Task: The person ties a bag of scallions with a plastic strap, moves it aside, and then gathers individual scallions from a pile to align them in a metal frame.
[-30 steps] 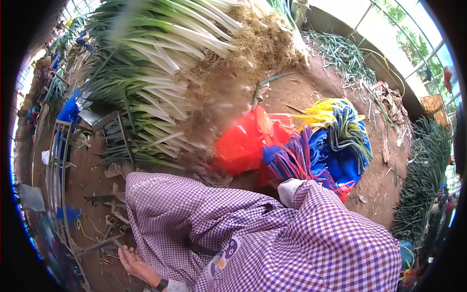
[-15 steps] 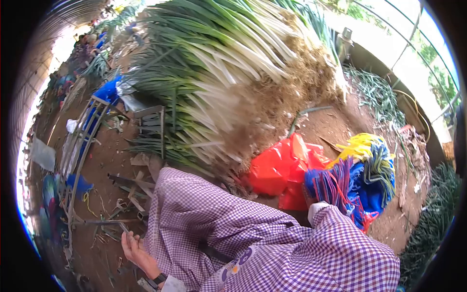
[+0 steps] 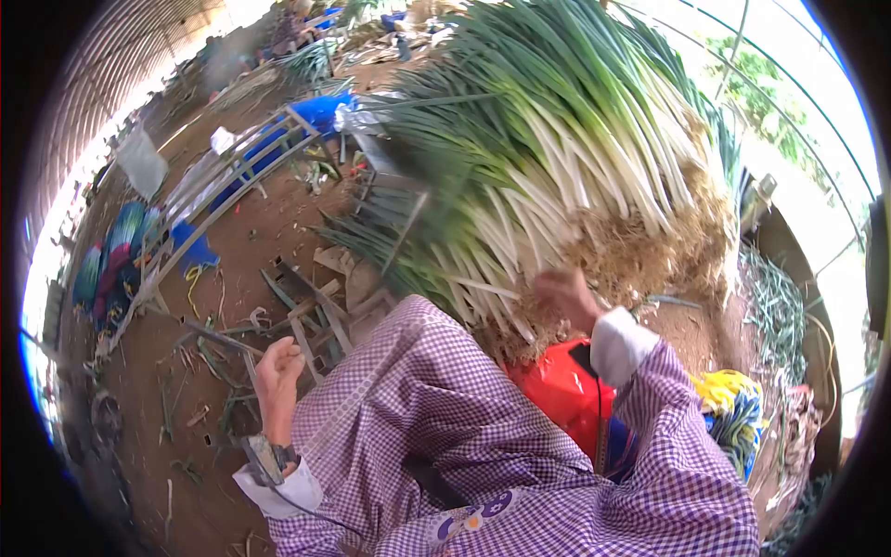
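Left hand [image 3: 278, 376] raised beside checked garment [image 3: 399, 395], fingers loosely curled, half open. Right hand [image 3: 571, 299] extended at leek roots [image 3: 640, 249]; blurred, cannot tell grip.

Blurred right grip [image 3: 570, 299]; cropped leeks [image 3: 566, 153]

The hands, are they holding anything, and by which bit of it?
I see nothing in the left hand. The right hand is blurred near the leek roots, so I can't tell whether it holds any.
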